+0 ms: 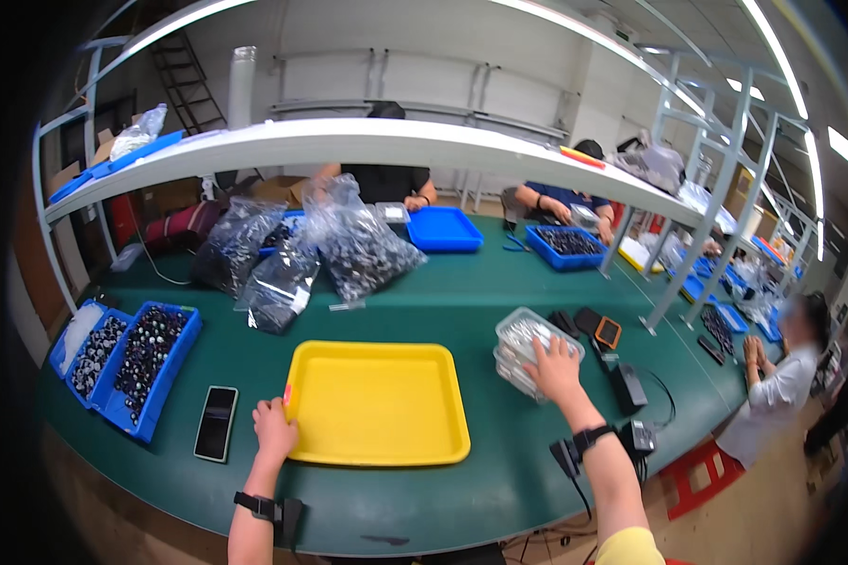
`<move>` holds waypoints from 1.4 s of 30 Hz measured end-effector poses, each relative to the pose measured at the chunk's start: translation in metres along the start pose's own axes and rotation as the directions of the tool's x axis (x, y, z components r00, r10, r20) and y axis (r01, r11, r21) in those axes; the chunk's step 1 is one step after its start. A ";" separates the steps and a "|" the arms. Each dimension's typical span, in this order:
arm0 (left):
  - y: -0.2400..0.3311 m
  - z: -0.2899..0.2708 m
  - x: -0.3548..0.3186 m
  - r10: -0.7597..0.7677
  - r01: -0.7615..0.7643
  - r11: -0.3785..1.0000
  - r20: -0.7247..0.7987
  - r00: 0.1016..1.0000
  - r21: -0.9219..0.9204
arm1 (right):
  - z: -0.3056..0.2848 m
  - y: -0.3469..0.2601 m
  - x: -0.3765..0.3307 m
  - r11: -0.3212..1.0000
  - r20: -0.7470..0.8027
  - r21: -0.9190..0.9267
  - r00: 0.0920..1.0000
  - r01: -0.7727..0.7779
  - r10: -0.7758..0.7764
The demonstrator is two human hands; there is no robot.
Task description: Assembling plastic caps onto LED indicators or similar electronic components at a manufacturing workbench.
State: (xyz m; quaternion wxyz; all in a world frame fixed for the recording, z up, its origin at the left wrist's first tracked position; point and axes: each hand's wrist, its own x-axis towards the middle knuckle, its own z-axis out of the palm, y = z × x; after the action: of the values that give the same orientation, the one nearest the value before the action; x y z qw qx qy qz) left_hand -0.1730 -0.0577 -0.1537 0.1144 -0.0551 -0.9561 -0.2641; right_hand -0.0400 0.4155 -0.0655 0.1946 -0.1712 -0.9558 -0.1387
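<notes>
Tray (377, 405), the yellow one, sits just right of the left hand's (275, 433) curled fingers, long axis running left to right, away from them. Can't tell if they're pinching its rim or just resting. Right hand (558, 370) has fingers spread over stacked clear boxes (516, 330); no idea whether they're actually gripped, honestly.

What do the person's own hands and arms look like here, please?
The left hand and right hand look bare, without gloves. The left forearm wears a black strap with a small dark block and shows no sleeve. The right forearm wears a black band with a similar device, a black cable below it, and a yellow sleeve at the picture's lower edge.
</notes>
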 end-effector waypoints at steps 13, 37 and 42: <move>0.098 -0.046 -0.087 0.699 -0.763 0.629 0.321 0.639 0.148 | -0.028 -0.041 0.002 0.985 0.025 -0.080 0.987 -0.154 0.157; 0.145 0.056 -0.006 0.680 -0.705 0.694 0.190 0.708 0.146 | 0.012 0.068 -0.005 0.959 -0.308 0.126 0.929 0.253 -0.205; 0.165 0.010 -0.030 0.660 -0.549 0.700 0.121 0.741 -0.456 | -0.058 0.025 -0.063 0.829 -0.523 0.051 0.722 0.557 -0.453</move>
State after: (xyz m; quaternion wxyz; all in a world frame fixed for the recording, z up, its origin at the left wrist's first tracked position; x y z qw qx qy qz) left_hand -0.1189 0.0870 -0.0879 0.0477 -0.4271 -0.8164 -0.3859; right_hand 0.0425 0.4013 -0.0358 0.4010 0.1589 -0.8933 -0.1264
